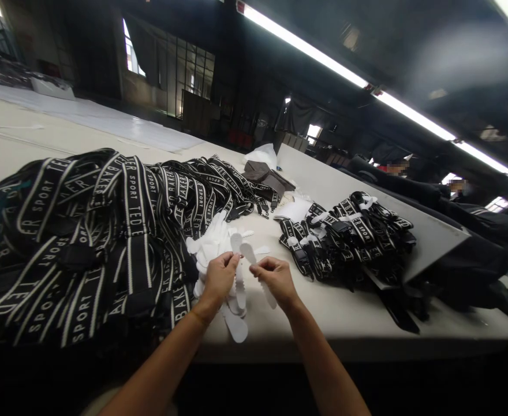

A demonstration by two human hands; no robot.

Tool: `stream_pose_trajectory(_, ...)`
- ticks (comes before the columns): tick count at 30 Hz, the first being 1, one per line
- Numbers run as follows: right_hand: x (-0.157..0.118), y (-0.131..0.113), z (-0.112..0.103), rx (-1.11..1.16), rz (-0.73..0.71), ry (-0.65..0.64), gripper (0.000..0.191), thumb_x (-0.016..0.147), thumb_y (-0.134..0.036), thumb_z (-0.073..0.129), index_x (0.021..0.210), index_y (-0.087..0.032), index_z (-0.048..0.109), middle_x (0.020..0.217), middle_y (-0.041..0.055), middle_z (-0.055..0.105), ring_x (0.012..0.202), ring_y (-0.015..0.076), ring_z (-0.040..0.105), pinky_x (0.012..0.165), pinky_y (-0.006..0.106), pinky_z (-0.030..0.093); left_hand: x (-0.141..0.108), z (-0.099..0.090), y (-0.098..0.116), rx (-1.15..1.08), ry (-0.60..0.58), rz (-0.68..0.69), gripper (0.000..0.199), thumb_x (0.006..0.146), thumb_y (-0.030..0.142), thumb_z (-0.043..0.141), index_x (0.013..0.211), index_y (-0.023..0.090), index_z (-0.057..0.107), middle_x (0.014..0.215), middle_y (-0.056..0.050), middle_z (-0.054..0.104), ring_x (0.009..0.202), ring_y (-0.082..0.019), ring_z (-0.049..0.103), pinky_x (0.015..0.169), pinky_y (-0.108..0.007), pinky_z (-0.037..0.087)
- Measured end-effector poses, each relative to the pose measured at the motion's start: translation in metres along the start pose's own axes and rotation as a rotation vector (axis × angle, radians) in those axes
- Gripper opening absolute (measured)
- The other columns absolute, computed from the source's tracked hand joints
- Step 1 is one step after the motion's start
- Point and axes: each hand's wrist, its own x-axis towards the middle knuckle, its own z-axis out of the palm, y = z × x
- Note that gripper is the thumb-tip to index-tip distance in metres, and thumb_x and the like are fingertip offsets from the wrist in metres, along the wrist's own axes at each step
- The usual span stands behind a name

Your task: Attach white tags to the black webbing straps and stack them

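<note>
Here, near the table [366,318]'s front edge, between two strap piles [137,190], our inward-angled left hand [220,278] and right hand [277,280] pinch one strip [248,252] each.

The right grip [277,281] hides part of its white strip [247,252].

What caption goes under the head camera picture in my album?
Left hand and right hand hold white strips between piles of black lettered straps.

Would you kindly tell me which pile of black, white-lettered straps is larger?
The loose pile, left of the left hand, spreads wider; the bundled pile, beyond the right hand, is smaller.
</note>
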Motion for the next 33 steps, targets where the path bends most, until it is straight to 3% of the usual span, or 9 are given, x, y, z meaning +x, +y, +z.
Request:
stream_pose_trajectory(3, -0.001, -0.010, -0.021, 0.101, -0.018, 0.239, 0.031, 0.064, -0.043, 0.083, 0.066, -0.015, 0.069, 0.061, -0.0003, 0.062, 0.054, 0.0092, 0.045, 0.053, 0.023, 0.035, 0.001, 0.004, -0.004, 0.077, 0.058, 0.031, 0.024, 0.082, 0.035, 0.060, 0.089, 0.013, 0.068, 0.082, -0.006, 0.066, 0.074, -0.021, 0.061, 0.070, -0.033, 0.050)
stream_pose_trajectory(5, -0.005, -0.016, -0.028, 0.132, -0.011, 0.280, 0.033, 0.063, -0.044, 0.084, 0.072, -0.014, 0.072, 0.064, 0.0007, 0.064, 0.055, 0.0089, 0.045, 0.055, 0.023, 0.036, -0.005, 0.007, -0.001, 0.127, 0.114, 0.122, 0.031, 0.082, 0.028, 0.061, 0.110, 0.014, 0.065, 0.106, -0.011, 0.064, 0.090, -0.024, 0.063, 0.084, -0.039, 0.052)
stream_pose_trajectory(9, -0.022, -0.021, -0.014, 0.183, 0.033, 0.129, 0.034, 0.069, -0.045, 0.081, 0.079, -0.014, 0.069, 0.070, 0.0025, 0.065, 0.059, 0.0099, 0.052, 0.058, 0.023, 0.040, -0.029, 0.004, 0.010, 0.284, 0.175, 0.546, 0.030, 0.092, 0.020, 0.053, 0.121, 0.018, 0.058, 0.121, -0.013, 0.059, 0.112, -0.026, 0.058, 0.100, -0.046, 0.047)
stream_pose_trajectory(13, -0.025, -0.021, 0.011, 0.307, 0.050, 0.008, 0.036, 0.071, -0.044, 0.079, 0.085, -0.018, 0.059, 0.073, 0.0013, 0.065, 0.057, 0.0100, 0.054, 0.052, 0.021, 0.039, -0.055, -0.009, 0.023, 0.300, 0.179, 0.694, 0.019, 0.093, 0.010, 0.051, 0.105, 0.019, 0.062, 0.101, -0.008, 0.065, 0.100, -0.020, 0.062, 0.091, -0.036, 0.053)
stream_pose_trajectory(18, 0.025, -0.031, 0.065, 0.208, 0.059, -0.085, 0.038, 0.066, -0.044, 0.080, 0.079, -0.017, 0.056, 0.051, -0.0094, 0.042, 0.040, 0.0047, 0.028, 0.040, 0.020, 0.018, -0.073, -0.023, 0.031, 0.229, 0.227, 0.813, 0.029, 0.089, -0.002, 0.045, 0.102, 0.018, 0.062, 0.097, -0.006, 0.065, 0.096, -0.017, 0.063, 0.088, -0.030, 0.054)
stream_pose_trajectory(23, 0.109, -0.047, 0.149, -0.349, -0.054, -0.087, 0.024, 0.084, -0.037, 0.062, 0.073, -0.016, 0.065, 0.054, -0.0018, 0.057, 0.048, 0.0107, 0.052, 0.048, 0.021, 0.037, -0.071, -0.028, 0.028, 0.181, 0.241, 0.824, 0.031, 0.087, -0.003, 0.044, 0.099, 0.019, 0.062, 0.093, -0.005, 0.065, 0.092, -0.016, 0.064, 0.084, -0.028, 0.054)
stream_pose_trajectory(26, 0.151, -0.056, 0.189, -0.441, -0.002, -0.054, 0.028, 0.086, -0.030, 0.061, 0.062, -0.015, 0.064, 0.052, 0.0029, 0.061, 0.051, 0.0137, 0.060, 0.054, 0.021, 0.044, -0.060, -0.031, 0.022, 0.183, 0.305, 0.794, 0.034, 0.085, -0.005, 0.041, 0.099, 0.019, 0.062, 0.092, -0.006, 0.065, 0.089, -0.017, 0.065, 0.080, -0.028, 0.055)
stream_pose_trajectory(32, 0.155, -0.080, 0.238, -0.457, 0.012, -0.088, 0.033, 0.061, -0.029, 0.086, 0.049, -0.016, 0.057, 0.035, 0.0014, 0.047, 0.042, 0.0173, 0.053, 0.043, 0.025, 0.038, -0.046, -0.042, 0.006, 0.109, 0.487, 0.758, 0.032, 0.086, 0.003, 0.039, 0.099, 0.022, 0.061, 0.083, -0.007, 0.065, 0.078, -0.021, 0.066, 0.069, -0.034, 0.057)
stream_pose_trajectory(33, 0.152, -0.085, 0.242, -0.422, 0.002, -0.103, 0.032, 0.061, -0.029, 0.085, 0.051, -0.016, 0.058, 0.036, 0.0006, 0.047, 0.040, 0.0167, 0.050, 0.041, 0.026, 0.037, -0.045, -0.045, 0.004, 0.117, 0.445, 0.710, 0.029, 0.088, 0.006, 0.041, 0.100, 0.023, 0.062, 0.085, -0.008, 0.066, 0.082, -0.023, 0.067, 0.072, -0.037, 0.057)
